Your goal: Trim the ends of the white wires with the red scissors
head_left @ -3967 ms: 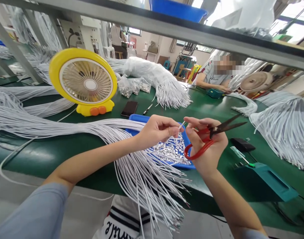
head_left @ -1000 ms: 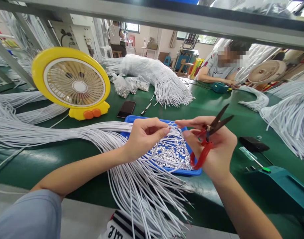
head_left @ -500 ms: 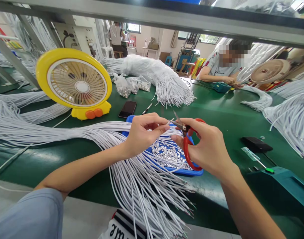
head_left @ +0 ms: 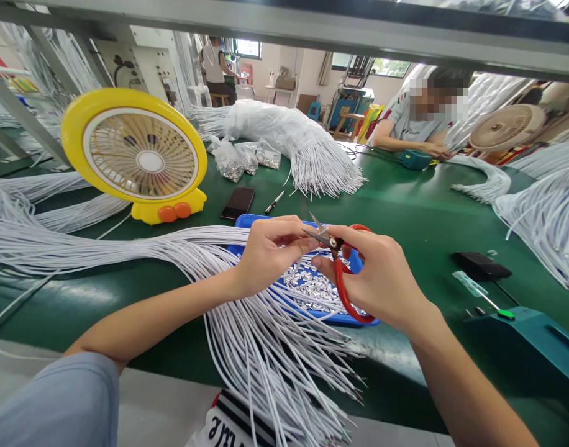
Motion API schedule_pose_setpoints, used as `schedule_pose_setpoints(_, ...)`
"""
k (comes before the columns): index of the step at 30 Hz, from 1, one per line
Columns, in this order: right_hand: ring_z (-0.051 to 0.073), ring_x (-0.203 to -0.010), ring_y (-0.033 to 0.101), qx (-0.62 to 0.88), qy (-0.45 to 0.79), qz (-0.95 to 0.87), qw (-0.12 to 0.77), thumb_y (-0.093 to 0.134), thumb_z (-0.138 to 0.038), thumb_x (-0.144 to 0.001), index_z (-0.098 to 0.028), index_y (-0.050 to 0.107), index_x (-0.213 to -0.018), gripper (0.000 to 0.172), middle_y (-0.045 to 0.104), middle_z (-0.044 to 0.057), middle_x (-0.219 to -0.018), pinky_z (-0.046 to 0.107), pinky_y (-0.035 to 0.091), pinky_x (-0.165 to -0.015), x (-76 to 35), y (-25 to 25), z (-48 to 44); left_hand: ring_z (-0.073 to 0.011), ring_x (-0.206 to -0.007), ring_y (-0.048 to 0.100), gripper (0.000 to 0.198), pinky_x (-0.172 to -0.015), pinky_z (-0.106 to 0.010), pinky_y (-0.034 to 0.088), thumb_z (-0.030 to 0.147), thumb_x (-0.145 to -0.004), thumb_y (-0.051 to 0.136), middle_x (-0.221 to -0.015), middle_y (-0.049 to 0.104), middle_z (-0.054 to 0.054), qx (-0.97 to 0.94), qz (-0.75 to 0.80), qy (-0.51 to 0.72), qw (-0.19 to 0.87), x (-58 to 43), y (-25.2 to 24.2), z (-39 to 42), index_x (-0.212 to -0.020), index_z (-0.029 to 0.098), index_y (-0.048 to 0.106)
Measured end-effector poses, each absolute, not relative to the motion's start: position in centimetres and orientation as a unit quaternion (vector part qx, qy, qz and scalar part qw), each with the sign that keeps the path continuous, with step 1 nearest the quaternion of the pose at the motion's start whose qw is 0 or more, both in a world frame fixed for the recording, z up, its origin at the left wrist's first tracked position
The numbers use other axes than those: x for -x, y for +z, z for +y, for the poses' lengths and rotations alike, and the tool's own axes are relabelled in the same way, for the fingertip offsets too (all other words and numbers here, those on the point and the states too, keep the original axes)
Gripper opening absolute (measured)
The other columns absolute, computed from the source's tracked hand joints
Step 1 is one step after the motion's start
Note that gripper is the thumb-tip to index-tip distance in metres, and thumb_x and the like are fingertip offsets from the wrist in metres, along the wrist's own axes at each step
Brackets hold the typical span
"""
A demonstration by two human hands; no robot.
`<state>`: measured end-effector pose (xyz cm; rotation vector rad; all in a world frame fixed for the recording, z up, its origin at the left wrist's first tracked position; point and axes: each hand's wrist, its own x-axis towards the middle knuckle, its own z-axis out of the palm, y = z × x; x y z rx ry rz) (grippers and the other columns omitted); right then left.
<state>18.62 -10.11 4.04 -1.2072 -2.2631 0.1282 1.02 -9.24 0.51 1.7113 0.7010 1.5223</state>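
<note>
Red-handled scissors (head_left: 343,288) are in my right hand (head_left: 382,270), their blades parted and pointing left at my left fingertips. My left hand (head_left: 270,251) pinches the end of a white cable; the exact tip is too small to make out. Beneath both hands lies a blue tray (head_left: 328,320) with many small silver metal pieces (head_left: 312,287). A thick bundle of white cables (head_left: 247,329) runs from the left, under my left forearm, and fans out toward the table's front edge.
A yellow fan (head_left: 149,161) stands at left on the green table (head_left: 405,217). Behind the tray are a phone (head_left: 238,203), a pen (head_left: 274,202) and bags of metal parts (head_left: 231,162). At right sit a black box (head_left: 481,266) and teal device (head_left: 531,347). Another person works across the table.
My right hand and the scissors have shifted slightly left, bringing the blades closer over my left fingertips. My left hand has barely moved.
</note>
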Motion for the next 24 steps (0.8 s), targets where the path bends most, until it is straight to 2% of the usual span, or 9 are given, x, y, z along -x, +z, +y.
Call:
schedule_pose_setpoints(5, 0.014, -0.061, 0.054, 0.459, 0.066, -0.844, 0.271, 0.068, -0.037, -0.077, -0.022, 0.069, -0.104, 0.031, 0.070, 0.002, -0.077, 0.028, 0.038, -0.058, -18.5, 4.2, -10.3, -0.0054, -0.055, 0.051, 0.012, -0.047, -0.017, 0.040, 0.012, -0.080, 0.066, -0.070, 0.065, -0.002, -0.665, 0.271, 0.597, 0.356, -1.1, 0.4, -9.3, -0.085, 0.016, 0.076)
schedule_pose_setpoints(16, 0.014, -0.061, 0.050, 0.457, 0.093, -0.844, 0.263, 0.068, -0.039, -0.077, -0.024, 0.068, -0.100, 0.027, 0.069, 0.001, -0.075, 0.027, 0.037, -0.057, -18.5, 4.3, -10.5, -0.0118, -0.069, 0.060, 0.014, -0.058, -0.022, 0.048, 0.010, -0.079, 0.065, -0.071, 0.068, -0.004, -0.696, 0.281, 0.604, 0.269, -1.1, 0.1, -9.4, -0.084, 0.017, 0.076)
schedule_pose_setpoints(21, 0.012, -0.060, 0.049, 0.456, 0.151, -0.836, 0.267, 0.066, -0.036, -0.079, -0.024, 0.069, -0.102, 0.026, 0.067, -0.001, -0.073, 0.025, 0.038, -0.057, -18.6, 4.5, -10.6, -0.0097, -0.065, 0.058, 0.009, -0.055, -0.020, 0.046, 0.012, -0.079, 0.067, -0.070, 0.068, -0.003, -0.691, 0.262, 0.618, 0.269, -1.2, 0.3, -9.4, -0.081, 0.016, 0.075)
schedule_pose_setpoints(24, 0.010, -0.055, 0.044, 0.470, 0.198, -0.823, 0.250, 0.066, -0.039, -0.079, -0.021, 0.070, -0.090, 0.021, 0.060, -0.002, -0.064, 0.024, 0.036, -0.052, -19.5, 4.6, -9.7, -0.0066, -0.058, 0.053, 0.005, -0.050, -0.018, 0.042, 0.015, -0.078, 0.068, -0.067, 0.065, -0.002, -0.663, 0.282, 0.619, 0.314, -1.2, 0.2, -8.7, -0.076, 0.014, 0.073)
